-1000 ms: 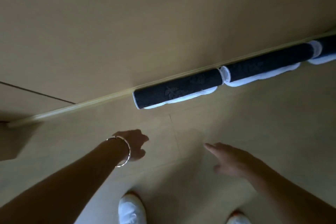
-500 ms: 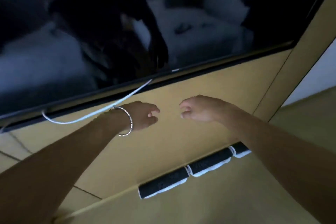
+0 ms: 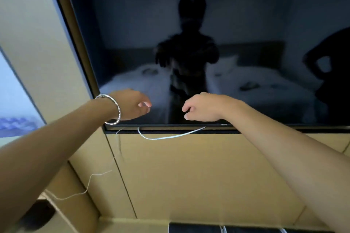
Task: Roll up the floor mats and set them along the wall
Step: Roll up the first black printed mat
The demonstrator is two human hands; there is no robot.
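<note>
We found both hands raised in the air, well apart from the mats and grasping nothing. The left hand (image 3: 132,104), with a silver bracelet (image 3: 119,111) at the wrist, hung released with loosely curled fingers. The right hand (image 3: 203,108) was released likewise. Beyond them, the rolled mats (image 3: 195,229) lay end to end at the foot of the tan wall panel (image 3: 189,176), cut off by the lower edge. Higher up the wall, a white cable (image 3: 162,138) sagged beneath a dark television screen (image 3: 236,24).

Glossy black screen (image 3: 227,24), matt tan wall panels (image 3: 198,176), shiny metal bangle (image 3: 115,108)
</note>
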